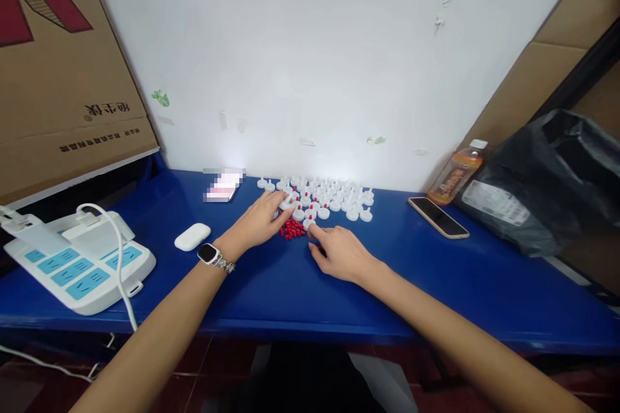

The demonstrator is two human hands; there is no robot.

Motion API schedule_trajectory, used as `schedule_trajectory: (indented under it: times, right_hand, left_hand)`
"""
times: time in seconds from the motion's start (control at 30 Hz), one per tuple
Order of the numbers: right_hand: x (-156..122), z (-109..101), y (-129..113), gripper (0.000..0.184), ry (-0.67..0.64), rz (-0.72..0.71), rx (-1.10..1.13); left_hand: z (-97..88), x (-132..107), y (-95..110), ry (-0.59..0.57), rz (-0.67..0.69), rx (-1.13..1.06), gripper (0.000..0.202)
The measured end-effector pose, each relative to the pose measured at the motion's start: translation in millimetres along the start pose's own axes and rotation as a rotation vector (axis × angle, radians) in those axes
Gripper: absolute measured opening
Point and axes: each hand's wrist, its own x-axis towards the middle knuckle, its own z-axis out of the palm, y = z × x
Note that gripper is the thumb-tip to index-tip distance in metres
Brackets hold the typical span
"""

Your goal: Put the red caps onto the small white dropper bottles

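Note:
A cluster of several small white plastic caps lies on the blue table near the wall, some with red tips. A little heap of small red pieces sits just in front of them. My left hand, with a watch on the wrist, rests beside the red heap and pinches a white cap between its fingertips. My right hand lies to the right of the heap, fingers curled, its fingertips pinching another white cap.
A white power strip with a plugged cable is at the left, a white earbud case beside it. A phone, an orange drink bottle and a black bag are at the right. Cardboard boxes lean on both sides.

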Motion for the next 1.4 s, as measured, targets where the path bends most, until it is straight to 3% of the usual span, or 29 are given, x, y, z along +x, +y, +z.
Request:
schedule_trajectory:
  times: [0.1, 0.17, 0.33, 0.47, 0.67, 0.87, 1.13, 1.4]
  right_hand:
    - [8.7, 0.8, 1.5, 0.017, 0.000, -0.036, 0.095]
    - [21.1, 1.7, 3.2, 0.018, 0.066, 0.006, 0.284]
    - [66.7, 8.9, 4.7, 0.020, 0.440, 0.183, 0.847]
    - [96.7, 19.1, -3.4, 0.022, 0.629, 0.269, 1.083]
    - [101.8, 28.9, -16.2, 0.024, 0.713, 0.290, 1.053]
    - [93.0, 26.4, -21.6, 0.024, 0.743, 0.305, 0.924]
    - [91.3, 24.3, -21.3, 0.020, 0.809, 0.299, 0.954]
    - [90.7, 26.9, -23.9, 0.029, 0.787, 0.231, 0.919]
  left_hand:
    - [2.6, 0.1, -0.2, -0.010, 0.006, 0.012, 0.031]
    - [3.4, 0.1, -1.3, -0.014, 0.000, 0.008, 0.031]
    - [2.4, 0.3, -2.2, -0.031, -0.004, -0.017, 0.031]
    - [2.6, 0.7, -1.0, -0.042, -0.005, -0.013, 0.027]
    - [6.0, 1.2, 2.5, -0.047, -0.008, 0.030, 0.022]
    - [8.1, 1.7, 15.8, -0.037, -0.063, 0.073, 0.023]
    - [8.9, 0.7, 18.7, -0.010, -0.130, 0.057, 0.021]
    - [11.5, 1.6, 18.2, 0.006, -0.104, 0.081, 0.020]
